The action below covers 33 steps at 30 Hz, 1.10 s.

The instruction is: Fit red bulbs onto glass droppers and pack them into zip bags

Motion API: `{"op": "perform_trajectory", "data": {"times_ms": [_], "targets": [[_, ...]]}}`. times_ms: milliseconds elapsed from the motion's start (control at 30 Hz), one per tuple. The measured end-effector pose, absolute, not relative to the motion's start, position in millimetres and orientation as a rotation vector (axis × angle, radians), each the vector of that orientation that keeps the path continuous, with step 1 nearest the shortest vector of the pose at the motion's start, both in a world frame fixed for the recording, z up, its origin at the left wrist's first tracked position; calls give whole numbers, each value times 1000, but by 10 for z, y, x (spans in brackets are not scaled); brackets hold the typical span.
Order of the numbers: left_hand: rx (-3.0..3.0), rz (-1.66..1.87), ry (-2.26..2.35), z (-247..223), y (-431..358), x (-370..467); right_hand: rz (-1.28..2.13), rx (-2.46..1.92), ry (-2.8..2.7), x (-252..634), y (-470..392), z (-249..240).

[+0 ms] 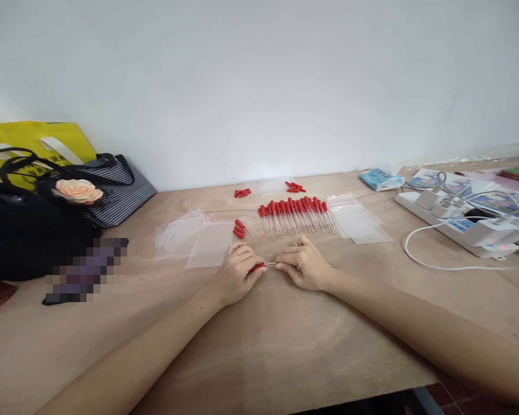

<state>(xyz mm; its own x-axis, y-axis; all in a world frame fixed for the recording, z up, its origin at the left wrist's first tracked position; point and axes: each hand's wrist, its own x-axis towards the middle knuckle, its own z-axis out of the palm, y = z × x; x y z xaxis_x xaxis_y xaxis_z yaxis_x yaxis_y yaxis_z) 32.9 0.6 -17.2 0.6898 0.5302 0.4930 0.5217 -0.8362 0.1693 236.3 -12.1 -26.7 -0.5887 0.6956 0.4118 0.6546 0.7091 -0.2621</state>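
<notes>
My left hand (240, 272) is closed around a red rubber dropper bulb (256, 267), most of it hidden by the fingers. From the bulb's end a thin glass tube (270, 264) runs to my right hand (301, 266), which pinches it. Whether the tube sits inside the bulb I cannot tell. Just beyond my hands lies a row of droppers (294, 216), red bulbs away from me. Several loose red bulbs (239, 229) rest left of the row, beside a few bare glass tubes (251, 227).
Clear zip bags (210, 245) lie on the left and more bags (358, 222) on the right. Farther back are other red bulbs (294, 187). A power strip (458, 225) with a white cable stands right; a striped bag (112, 190) and a blurred dark object (86, 271) are left.
</notes>
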Motion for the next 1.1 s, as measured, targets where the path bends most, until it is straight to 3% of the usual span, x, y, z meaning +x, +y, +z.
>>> {"op": "perform_trajectory", "data": {"times_ms": [767,967,1100], "targets": [[2870,823,1050,-120,103,205,171,-1075,-2413,2408,-110,-155],[2707,1042,1485,-132,144,164,150,-1319,-2228,2355,-37,-156],[2548,928,1799,-188,213,96,233,-1645,-1846,2255,213,-135]]}}
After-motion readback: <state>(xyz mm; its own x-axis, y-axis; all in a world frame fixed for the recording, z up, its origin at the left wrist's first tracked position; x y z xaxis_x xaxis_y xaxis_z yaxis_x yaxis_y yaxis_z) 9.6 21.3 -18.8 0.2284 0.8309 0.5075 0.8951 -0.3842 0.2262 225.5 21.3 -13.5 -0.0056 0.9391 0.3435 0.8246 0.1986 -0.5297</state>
